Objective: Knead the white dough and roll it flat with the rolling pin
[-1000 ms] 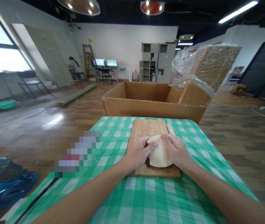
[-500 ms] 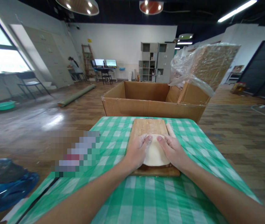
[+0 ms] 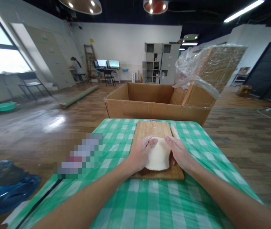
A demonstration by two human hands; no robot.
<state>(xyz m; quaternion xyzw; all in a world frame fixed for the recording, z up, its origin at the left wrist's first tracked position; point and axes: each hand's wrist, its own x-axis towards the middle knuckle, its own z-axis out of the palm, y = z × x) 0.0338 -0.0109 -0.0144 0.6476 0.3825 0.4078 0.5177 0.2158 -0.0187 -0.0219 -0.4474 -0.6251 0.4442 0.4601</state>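
Note:
A pale, flattened sheet of dough (image 3: pixel 158 156) hangs between my two hands over a wooden cutting board (image 3: pixel 152 128). My left hand (image 3: pixel 140 153) pinches its upper left edge, thumb on top, with flour on the fingers. At the upper right corner, my right hand (image 3: pixel 178 152) grips the edge between thumb and fingers. The dough's lower edge droops close to the board; whether it touches I cannot tell. Behind my right hand, a rolling pin (image 3: pixel 174 131) lies along the board's right side, partly hidden.
A green-and-white checked cloth (image 3: pixel 147 203) covers the table. Left of the board lies a pixelated item (image 3: pixel 80 156) with a black cable (image 3: pixel 40 202). Beyond the far edge stands a large open cardboard box (image 3: pixel 135 108). A blue plastic bag (image 3: pixel 9 187) sits at lower left. A person (image 3: pixel 78 67) sits far back.
My right hand has shifted its hold outward to the dough's upper right corner. The dough looks narrower, its right side drawn in. My left hand stays nearly in place.

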